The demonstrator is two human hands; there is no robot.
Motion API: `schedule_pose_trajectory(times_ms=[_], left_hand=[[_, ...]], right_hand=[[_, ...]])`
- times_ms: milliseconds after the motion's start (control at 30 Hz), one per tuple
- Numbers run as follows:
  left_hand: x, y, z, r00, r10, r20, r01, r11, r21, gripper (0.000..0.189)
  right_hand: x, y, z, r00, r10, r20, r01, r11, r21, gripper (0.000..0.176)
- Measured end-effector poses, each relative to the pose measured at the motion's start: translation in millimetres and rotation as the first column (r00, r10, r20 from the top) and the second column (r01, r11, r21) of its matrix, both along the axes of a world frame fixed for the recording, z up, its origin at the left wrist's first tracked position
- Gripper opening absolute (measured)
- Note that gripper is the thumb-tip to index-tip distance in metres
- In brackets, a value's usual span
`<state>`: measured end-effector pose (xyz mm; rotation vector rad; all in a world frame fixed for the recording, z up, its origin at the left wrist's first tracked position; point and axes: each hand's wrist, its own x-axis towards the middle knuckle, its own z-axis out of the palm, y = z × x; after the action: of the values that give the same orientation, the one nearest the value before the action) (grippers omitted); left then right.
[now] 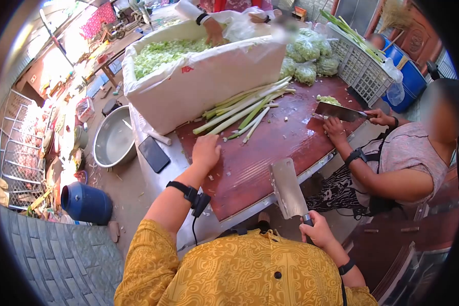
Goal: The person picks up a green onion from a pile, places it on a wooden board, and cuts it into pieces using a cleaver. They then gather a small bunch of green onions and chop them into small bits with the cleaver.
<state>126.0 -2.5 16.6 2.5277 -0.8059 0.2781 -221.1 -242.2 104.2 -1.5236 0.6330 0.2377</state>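
Observation:
My right hand (319,229) is closed around the dark handle of a cleaver (287,188). The broad metal blade points away from me over the table's near edge, with small bits stuck along it. My left hand (206,151) rests at the left of the wet reddish-brown table (250,168), thumb apart from the fingers and nothing visible in it. The fingertips are partly hidden from this angle. Just beyond it lies a bunch of long green onions (239,109), white ends toward me, close to the fingers but not clearly touching.
A large white foam box (204,76) of chopped greens stands behind; another person's hand (215,33) reaches in. At right, a co-worker chops with a cleaver (341,111). Bagged greens (306,48), a grey crate (362,69), a phone (154,154) and a metal basin (114,137) surround the table.

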Motion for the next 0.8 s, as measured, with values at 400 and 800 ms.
schedule_pose_trajectory(times_ms=[400,800], left_hand=[[38,-70,-13,0.966,0.257,0.010,-0.247,0.916,0.315,0.031],[51,-71,90,0.980,0.166,0.112,-0.199,0.882,0.428,0.024]], right_hand=[[-26,-95,-6,0.997,0.065,0.028,-0.060,0.987,-0.152,0.027],[28,-138,-23,0.982,0.183,0.036,-0.186,0.977,0.103,0.022]])
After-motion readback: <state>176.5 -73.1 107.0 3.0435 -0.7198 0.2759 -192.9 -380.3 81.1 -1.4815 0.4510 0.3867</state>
